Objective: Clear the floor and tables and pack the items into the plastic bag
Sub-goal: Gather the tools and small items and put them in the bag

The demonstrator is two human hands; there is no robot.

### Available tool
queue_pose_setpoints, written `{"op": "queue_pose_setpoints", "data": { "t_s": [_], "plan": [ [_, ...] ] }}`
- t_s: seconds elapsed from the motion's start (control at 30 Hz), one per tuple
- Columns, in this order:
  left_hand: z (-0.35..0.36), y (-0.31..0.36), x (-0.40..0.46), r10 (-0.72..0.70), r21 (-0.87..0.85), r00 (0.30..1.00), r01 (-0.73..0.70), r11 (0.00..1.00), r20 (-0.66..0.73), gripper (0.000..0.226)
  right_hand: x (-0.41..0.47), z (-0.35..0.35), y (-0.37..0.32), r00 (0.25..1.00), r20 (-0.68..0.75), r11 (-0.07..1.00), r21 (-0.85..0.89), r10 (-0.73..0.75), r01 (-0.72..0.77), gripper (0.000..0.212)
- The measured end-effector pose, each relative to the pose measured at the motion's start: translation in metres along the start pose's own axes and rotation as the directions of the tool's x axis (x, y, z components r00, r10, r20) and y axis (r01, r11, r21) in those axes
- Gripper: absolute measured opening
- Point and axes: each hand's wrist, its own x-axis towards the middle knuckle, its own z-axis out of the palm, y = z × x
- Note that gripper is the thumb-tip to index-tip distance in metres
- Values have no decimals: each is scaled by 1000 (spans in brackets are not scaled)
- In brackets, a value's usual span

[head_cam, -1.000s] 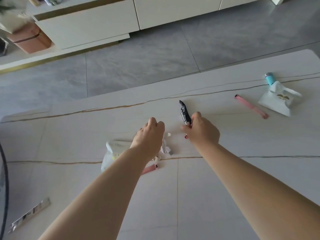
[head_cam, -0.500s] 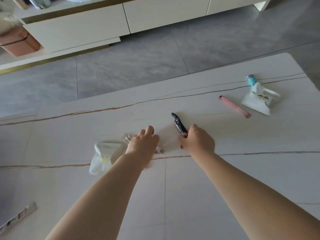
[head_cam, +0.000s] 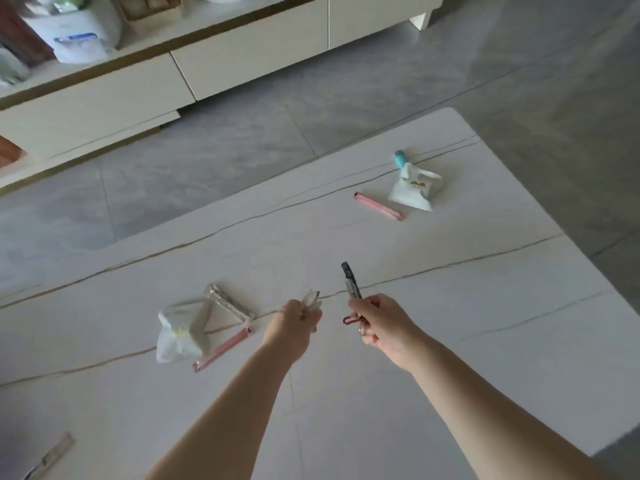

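My right hand (head_cam: 379, 323) is closed around a black corkscrew (head_cam: 349, 280) with a red part, held just above the white table (head_cam: 450, 306). Beside it, my left hand (head_cam: 294, 323) grips a small clear plastic clip (head_cam: 310, 299). Left of that hand lie a crumpled white bag (head_cam: 176, 332), a clear sealing clip (head_cam: 228, 303) and a pink stick (head_cam: 223, 351). Far right on the table rest another pink stick (head_cam: 379, 206), a white packet (head_cam: 414, 190) and a light blue tube (head_cam: 400, 159).
A silver strip (head_cam: 48, 457) lies near the table's front left edge. Grey floor tiles (head_cam: 242, 140) run beyond the table. A low cream cabinet (head_cam: 207, 67) stands at the back, with a white container (head_cam: 81, 32) on it.
Both hands have lifted off the table, the right with the corkscrew and the left with the small clear clip. The view has shifted left, so the table items appear further right.
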Motion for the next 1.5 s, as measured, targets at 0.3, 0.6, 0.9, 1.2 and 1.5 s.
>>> {"op": "queue_pose_setpoints", "data": {
  "t_s": [0.3, 0.6, 0.9, 1.2, 1.5],
  "plan": [
    [50, 103, -117, 67, -304, 945, 36, 952, 321, 21, -138, -82, 26, 995, -100, 964, 264, 2, 25, 7],
    [157, 196, -253, 252, -140, 743, -211, 967, 620, 6, -285, -194, 69, 904, -419, 748, 573, -85, 336, 6],
    [298, 219, -419, 192, -1, 507, -353, 935, 840, 2, -455, -277, 161, 717, -697, 508, 613, -11, 605, 23],
    [426, 158, -585, 118, 19, 293, -427, 904, 949, 17, -613, -304, 293, 482, -848, 214, 524, 221, 824, 8],
    [528, 84, -685, -117, 348, 447, -482, 804, 887, 17, -668, -343, 388, 601, -536, -154, 656, 593, 738, 19]
  ]
}}
